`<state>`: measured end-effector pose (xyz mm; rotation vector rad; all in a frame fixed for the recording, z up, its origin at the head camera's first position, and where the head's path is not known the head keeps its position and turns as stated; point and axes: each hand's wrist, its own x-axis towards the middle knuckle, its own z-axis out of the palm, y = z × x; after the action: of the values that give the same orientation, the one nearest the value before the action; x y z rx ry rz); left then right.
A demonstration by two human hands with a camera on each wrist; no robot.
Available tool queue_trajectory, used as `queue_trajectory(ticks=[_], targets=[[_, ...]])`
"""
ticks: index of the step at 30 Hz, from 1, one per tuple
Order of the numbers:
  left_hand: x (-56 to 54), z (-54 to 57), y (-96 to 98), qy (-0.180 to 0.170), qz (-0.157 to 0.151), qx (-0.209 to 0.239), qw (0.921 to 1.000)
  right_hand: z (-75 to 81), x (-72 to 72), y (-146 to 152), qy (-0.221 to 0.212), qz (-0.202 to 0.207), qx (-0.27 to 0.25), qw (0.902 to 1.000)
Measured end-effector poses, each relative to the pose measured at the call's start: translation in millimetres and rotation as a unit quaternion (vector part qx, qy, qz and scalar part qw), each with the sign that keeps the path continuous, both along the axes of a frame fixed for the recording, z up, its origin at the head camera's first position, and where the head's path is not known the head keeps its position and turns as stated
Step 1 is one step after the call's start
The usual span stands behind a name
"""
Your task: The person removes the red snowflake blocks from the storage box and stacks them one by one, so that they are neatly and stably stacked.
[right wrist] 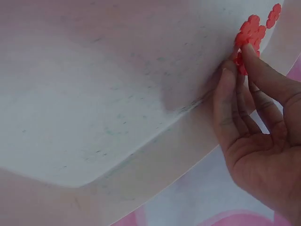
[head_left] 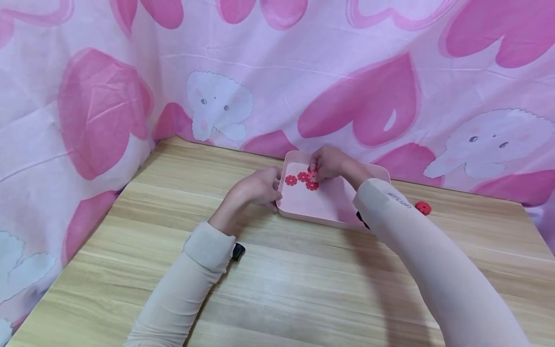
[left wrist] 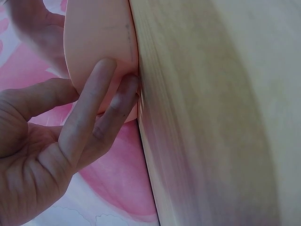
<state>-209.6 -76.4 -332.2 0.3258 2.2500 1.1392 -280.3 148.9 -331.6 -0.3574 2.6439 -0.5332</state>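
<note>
A shallow pink tray (head_left: pixel 310 208) stands on the wooden table. My left hand (head_left: pixel 258 185) holds its left end, fingers on the outer wall (left wrist: pixel 96 42) and thumb at the rim in the left wrist view. Inside the tray, my right hand (head_left: pixel 329 163) pinches a red flower-shaped disc (right wrist: pixel 242 63) between thumb and fingers. Red discs (head_left: pixel 291 180) of the same kind lie close by on the tray floor, some overlapping under the right fingertips. Part of the tray's right side is hidden behind the right forearm.
Another red disc (head_left: pixel 423 208) lies on the table (head_left: pixel 269 289) to the right of the tray. A pink patterned cloth (head_left: pixel 277 96) hangs right behind the table's back edge and along its left side.
</note>
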Motion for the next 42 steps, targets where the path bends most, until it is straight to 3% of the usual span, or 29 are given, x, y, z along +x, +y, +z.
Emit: queue_trajectory(ticks=[13,30,42], targets=[[-0.3,-1.0,0.9,-0.005,0.007,-0.002,1.0,6.4,5.4,26,-0.042,-0.044,-0.088,0.9943],[1.8,1.0,0.9,0.002,0.002,-0.005,1.0,27.9,17.8,91,-0.035,-0.07,-0.124,0.9892],[2.5,0.3,1.7,0.0,0.006,0.003,1.0,40.1,30.5,142,-0.047,-0.108,-0.093,0.9886]])
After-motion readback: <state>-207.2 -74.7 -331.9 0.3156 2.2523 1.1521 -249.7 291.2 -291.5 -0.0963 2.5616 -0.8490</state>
